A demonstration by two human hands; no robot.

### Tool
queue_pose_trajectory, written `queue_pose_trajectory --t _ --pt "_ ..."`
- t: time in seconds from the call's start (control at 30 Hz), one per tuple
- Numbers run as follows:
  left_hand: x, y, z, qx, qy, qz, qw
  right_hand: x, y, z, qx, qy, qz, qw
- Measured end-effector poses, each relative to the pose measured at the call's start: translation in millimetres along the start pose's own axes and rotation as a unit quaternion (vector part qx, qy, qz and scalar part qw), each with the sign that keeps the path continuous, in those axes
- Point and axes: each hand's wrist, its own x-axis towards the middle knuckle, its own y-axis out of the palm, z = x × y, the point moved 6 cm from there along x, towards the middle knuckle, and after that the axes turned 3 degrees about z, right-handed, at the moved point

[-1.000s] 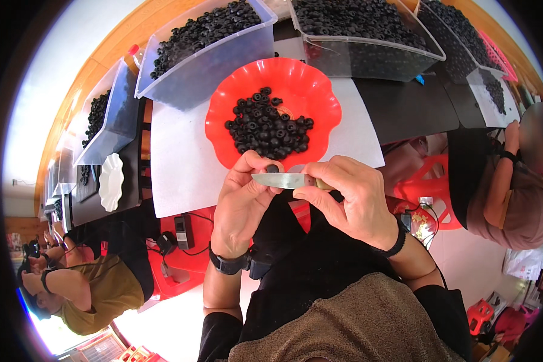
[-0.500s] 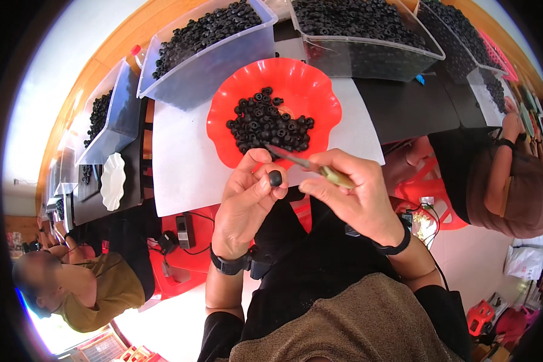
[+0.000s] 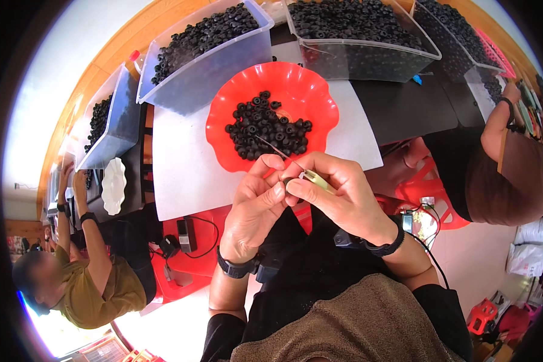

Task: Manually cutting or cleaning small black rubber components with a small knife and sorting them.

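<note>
My left hand [image 3: 254, 204] pinches a small round black rubber-like piece [image 3: 287, 180], mostly covered by my fingertips. In my right hand [image 3: 351, 194] is a small knife [image 3: 318, 179] with a pale green handle. Its thin blade points up and to the left, above the piece, and my right thumb presses against the piece or very near it. Just beyond my hands, a red scalloped bowl [image 3: 320, 90] stands on a white sheet [image 3: 178, 163]. Inside it lies a heap of ring-shaped black pieces [image 3: 265, 128], which the blade tip overlaps in the view.
Clear plastic bins [image 3: 208, 66] full of black pieces line the far side. A white scalloped dish [image 3: 113, 186] sits at the left on the dark table [image 3: 404, 105]. One co-worker [image 3: 96, 283] is at the left, another [image 3: 501, 175] at the right. Red stools [image 3: 184, 265] stand below.
My right hand has moved left, bringing the knife to the black piece, and my hands now meet. The left co-worker's arms have reached up toward the bin; the right co-worker's arm has shifted.
</note>
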Motion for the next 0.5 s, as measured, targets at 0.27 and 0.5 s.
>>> queue_pose_trajectory --t 0.27,0.5 --pt "2.1 -5.7 2.7 0.012 0.007 -0.016 1.000 -9.8 -8.4 -1.6 0.015 -0.008 -0.059 0.998" --pt "2.2 -7.7 -4.8 0.020 0.039 0.004 0.999 -25.2 -10.9 22.1 -0.294 -0.129 -0.101 0.942"
